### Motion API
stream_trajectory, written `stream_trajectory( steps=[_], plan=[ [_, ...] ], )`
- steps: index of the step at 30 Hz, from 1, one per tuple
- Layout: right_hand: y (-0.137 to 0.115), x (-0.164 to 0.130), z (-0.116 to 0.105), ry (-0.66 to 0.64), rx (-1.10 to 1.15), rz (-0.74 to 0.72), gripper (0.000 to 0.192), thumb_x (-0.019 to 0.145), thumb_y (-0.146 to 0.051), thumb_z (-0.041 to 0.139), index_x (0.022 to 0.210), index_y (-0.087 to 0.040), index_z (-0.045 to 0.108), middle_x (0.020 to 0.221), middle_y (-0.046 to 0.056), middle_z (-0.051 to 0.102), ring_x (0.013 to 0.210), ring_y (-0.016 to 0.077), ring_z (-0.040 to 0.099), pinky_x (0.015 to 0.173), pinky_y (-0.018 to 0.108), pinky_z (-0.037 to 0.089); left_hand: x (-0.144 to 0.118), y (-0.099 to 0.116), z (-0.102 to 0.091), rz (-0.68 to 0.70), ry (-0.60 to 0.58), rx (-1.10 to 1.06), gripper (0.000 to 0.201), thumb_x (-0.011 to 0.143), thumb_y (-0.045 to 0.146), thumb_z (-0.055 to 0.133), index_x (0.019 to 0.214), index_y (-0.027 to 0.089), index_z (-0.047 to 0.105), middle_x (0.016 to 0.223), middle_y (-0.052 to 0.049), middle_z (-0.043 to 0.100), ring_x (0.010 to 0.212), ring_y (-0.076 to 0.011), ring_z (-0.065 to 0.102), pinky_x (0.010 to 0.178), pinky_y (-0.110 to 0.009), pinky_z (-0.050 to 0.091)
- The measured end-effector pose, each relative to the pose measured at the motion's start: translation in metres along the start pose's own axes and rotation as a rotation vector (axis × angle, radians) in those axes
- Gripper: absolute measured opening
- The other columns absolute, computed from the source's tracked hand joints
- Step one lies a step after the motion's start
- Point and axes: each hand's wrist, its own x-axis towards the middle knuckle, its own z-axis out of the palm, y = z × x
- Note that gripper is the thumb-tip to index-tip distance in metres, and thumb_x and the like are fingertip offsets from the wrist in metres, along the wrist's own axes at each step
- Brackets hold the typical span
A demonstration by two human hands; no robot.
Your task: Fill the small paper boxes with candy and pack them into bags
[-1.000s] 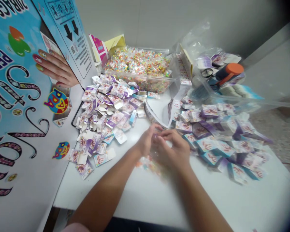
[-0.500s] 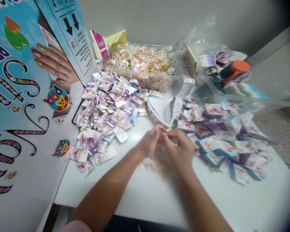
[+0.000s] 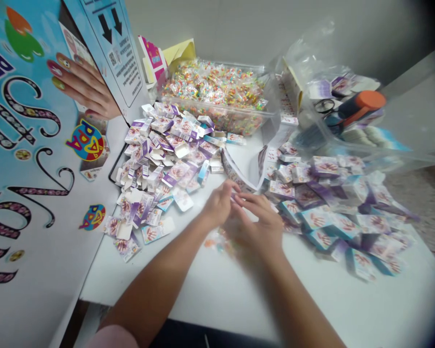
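Note:
My left hand (image 3: 219, 205) is closed, its thumb and fingers pinching a small box (image 3: 234, 196) of which only a pale purplish edge shows. My right hand (image 3: 263, 222) meets it from the other side, with fingertips pressed at the same edge and the other fingers fairly straight. Most of the box is hidden by the fingers. Below the hands, on the white table (image 3: 203, 290), lie a few small bags of coloured beads (image 3: 219, 241), partly covered by my right hand and blurred.
A heap of small printed boxes (image 3: 159, 159) lies left, some with open flaps. More boxes (image 3: 326, 217) are spread right. Behind stands a clear tub (image 3: 217, 113) full of bead bags. An open carton (image 3: 241, 181), an orange-capped bottle (image 3: 369, 101) and a large printed panel (image 3: 32, 203) surround the area.
Both hands have shifted slightly left and up together. My right fingers are now straighter against the box. The camera view has moved a little.

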Motion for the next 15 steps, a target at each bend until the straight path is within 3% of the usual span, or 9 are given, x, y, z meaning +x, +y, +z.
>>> stream_trajectory(
  steps=[4, 9, 13, 15],
  plan=[
    [-0.0021, -0.0037, 0.0048, 0.011, -0.107, -0.113, 0.023, 0.088, -0.015, 0.065, 0.104, -0.028, 0.074, 0.105, 0.006, 0.075, 0.084, 0.0217, 0.065, 0.076, 0.042, 0.051, 0.0015, 0.0004, -0.0025, 0.032, 0.018, 0.003, 0.072, 0.088, 0.079, 0.019, 0.089, 0.018, 0.057, 0.066, 0.001, 0.053, 0.061, -0.0138, 0.049, 0.059, -0.025, 0.040],
    [0.0019, -0.0041, 0.0036, -0.050, -0.126, -0.135, 0.017, 0.087, -0.018, 0.065, 0.101, -0.025, 0.070, 0.107, 0.008, 0.072, 0.094, 0.0240, 0.066, 0.079, 0.042, 0.052, -0.0003, 0.0021, 0.0004, -0.002, -0.047, -0.039, 0.075, 0.086, 0.081, 0.018, 0.087, 0.018, 0.057, 0.062, 0.001, 0.053, 0.058, -0.0136, 0.049, 0.058, -0.026, 0.039],
    [-0.0016, -0.0049, 0.0032, -0.094, -0.060, -0.053, 0.018, 0.088, -0.021, 0.063, 0.106, -0.024, 0.068, 0.098, 0.005, 0.073, 0.088, 0.0209, 0.068, 0.077, 0.038, 0.054, 0.0008, -0.0036, 0.0043, -0.063, -0.096, -0.269, 0.075, 0.085, 0.083, 0.014, 0.092, 0.020, 0.053, 0.059, 0.002, 0.055, 0.053, -0.0138, 0.053, 0.054, -0.024, 0.040],
    [-0.0057, -0.0028, -0.0002, 0.021, -0.030, 0.045, 0.015, 0.087, -0.024, 0.066, 0.101, -0.023, 0.069, 0.091, 0.004, 0.073, 0.077, 0.0178, 0.067, 0.070, 0.033, 0.055, 0.0021, -0.0070, 0.0062, -0.046, -0.111, -0.345, 0.074, 0.084, 0.084, 0.015, 0.095, 0.020, 0.051, 0.063, 0.002, 0.057, 0.053, -0.0134, 0.054, 0.051, -0.023, 0.038]
  ],
)
